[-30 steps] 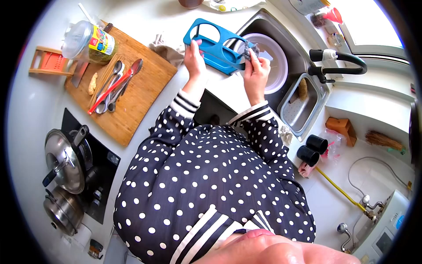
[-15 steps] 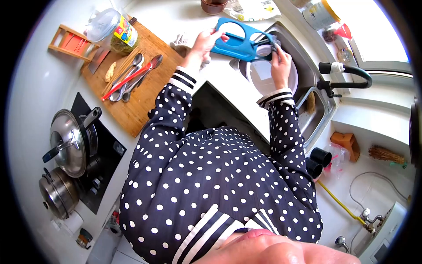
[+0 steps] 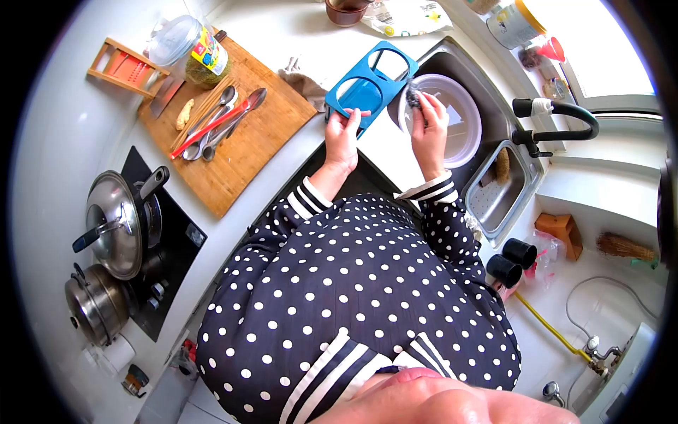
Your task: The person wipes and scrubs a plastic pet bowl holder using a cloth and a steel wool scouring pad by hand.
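My left hand (image 3: 342, 145) grips the near edge of a blue plastic rack (image 3: 359, 106) with two large round openings, thumb on top. The rack is held tilted over the counter, left of the sink. Pinched in my right hand (image 3: 431, 138) is a dark grey scouring pad (image 3: 413, 96), close to the rack's right edge. Beneath and beyond my right hand, a white round basin (image 3: 475, 120) with water in it sits in the sink (image 3: 452, 53).
A black faucet (image 3: 565, 134) reaches over the sink's right side. On the left, a wooden cutting board (image 3: 247, 166) bears spoons, chopsticks, a ginger piece and a jar (image 3: 205, 60). A lidded pan (image 3: 116, 226) and a pot (image 3: 95, 304) stand by the black cooktop.
The rack has come nearer my body and turned more upright, with my left hand now at its near edge. My right hand has moved slightly left and down, the scouring pad now plainly visible.
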{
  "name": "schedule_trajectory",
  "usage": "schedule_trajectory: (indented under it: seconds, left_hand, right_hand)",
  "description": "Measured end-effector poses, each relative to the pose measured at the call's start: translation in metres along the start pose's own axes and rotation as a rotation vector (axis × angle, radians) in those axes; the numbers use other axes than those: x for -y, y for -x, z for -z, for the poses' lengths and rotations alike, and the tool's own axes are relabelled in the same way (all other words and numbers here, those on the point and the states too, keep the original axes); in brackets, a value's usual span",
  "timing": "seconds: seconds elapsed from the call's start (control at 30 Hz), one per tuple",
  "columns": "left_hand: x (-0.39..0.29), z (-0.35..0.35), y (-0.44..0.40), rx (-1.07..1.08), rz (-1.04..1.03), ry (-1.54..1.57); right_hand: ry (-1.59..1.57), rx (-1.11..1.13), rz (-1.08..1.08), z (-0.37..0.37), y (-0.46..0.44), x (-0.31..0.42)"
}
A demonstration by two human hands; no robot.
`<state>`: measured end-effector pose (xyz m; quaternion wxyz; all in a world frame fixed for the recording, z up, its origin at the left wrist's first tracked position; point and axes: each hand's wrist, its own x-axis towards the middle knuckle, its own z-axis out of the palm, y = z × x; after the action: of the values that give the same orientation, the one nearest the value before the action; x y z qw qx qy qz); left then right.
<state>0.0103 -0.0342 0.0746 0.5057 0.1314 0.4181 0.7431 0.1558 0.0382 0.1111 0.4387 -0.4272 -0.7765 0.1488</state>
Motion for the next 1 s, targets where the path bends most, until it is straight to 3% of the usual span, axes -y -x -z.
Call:
schedule_trajectory:
  seconds: [0.17, 0.23, 0.43, 0.5, 0.67, 0.77, 0.83, 0.9, 1.0]
  left_hand:
    - [0.018, 0.009, 0.005, -0.024, -0.062, 0.094]
    - [0.02, 0.015, 0.003, 0.0, -0.041, 0.08]
    - [0.016, 0.022, 0.002, 0.04, -0.045, -0.126]
    - [0.019, 0.019, 0.002, 0.02, -0.087, -0.121]
    - [0.021, 0.011, 0.003, -0.042, -0.167, -0.149]
    - [0.022, 0.018, 0.005, -0.003, -0.131, -0.176]
    - [0.021, 0.017, 0.002, 0.04, -0.151, -0.101]
    - [0.016, 0.013, 0.004, 0.018, -0.135, -0.121]
    - [0.01, 0.01, 0.005, -0.017, -0.083, -0.146]
  right_hand:
    - [0.124, 0.149, 0.193, -0.016, 0.02, 0.044]
    - [0.153, 0.214, 0.172, -0.021, 0.031, 0.055]
    - [0.122, 0.053, 0.229, -0.041, -0.001, 0.017]
    - [0.148, 0.077, 0.106, -0.038, -0.023, 0.006]
    - [0.103, 0.245, 0.317, -0.029, 0.018, 0.028]
    - [0.118, 0.201, 0.351, -0.033, -0.003, 0.005]
    - [0.088, 0.099, 0.177, -0.033, -0.023, -0.004]
    - [0.192, 0.141, 0.235, -0.032, -0.013, -0.001]
    - [0.107, 0.268, 0.344, -0.023, 0.005, 0.011]
